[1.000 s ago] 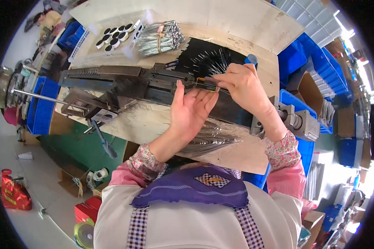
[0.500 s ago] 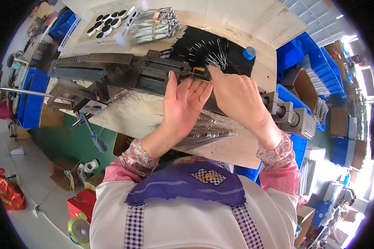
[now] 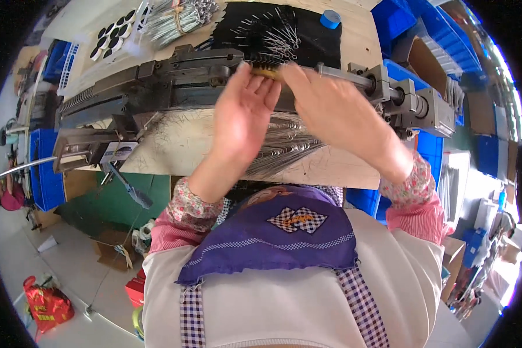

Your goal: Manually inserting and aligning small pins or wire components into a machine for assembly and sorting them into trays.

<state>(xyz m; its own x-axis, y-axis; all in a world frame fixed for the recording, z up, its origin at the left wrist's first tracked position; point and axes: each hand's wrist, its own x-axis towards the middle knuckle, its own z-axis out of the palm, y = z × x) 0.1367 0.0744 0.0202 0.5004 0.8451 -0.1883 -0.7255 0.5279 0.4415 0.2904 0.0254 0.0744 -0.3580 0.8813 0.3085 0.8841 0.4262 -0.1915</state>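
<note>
both hands at 12 o'clock on the dark metal machine [image 3: 174, 81] — left hand [image 3: 243, 113] open, fingers spread; right hand [image 3: 336, 110] grip cannot tell; wire bundle [image 3: 284, 145] on bench [image 3: 174, 151] beneath.

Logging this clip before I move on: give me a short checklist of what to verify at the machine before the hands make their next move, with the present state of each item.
1. Both hands at the work point: ok. The left hand and right hand meet at the brass-coloured part on the dark metal machine.
2. Grip on that part: cannot tell; the fingers cover it.
3. Wire stock within reach: ok. A pile of thin wire pieces lies on the bench under the hands.
4. More pieces on the black mat: ok.
5. Bundled wires at the far edge: ok, untouched.
6. Fingers free of moving parts: cannot tell.
</note>
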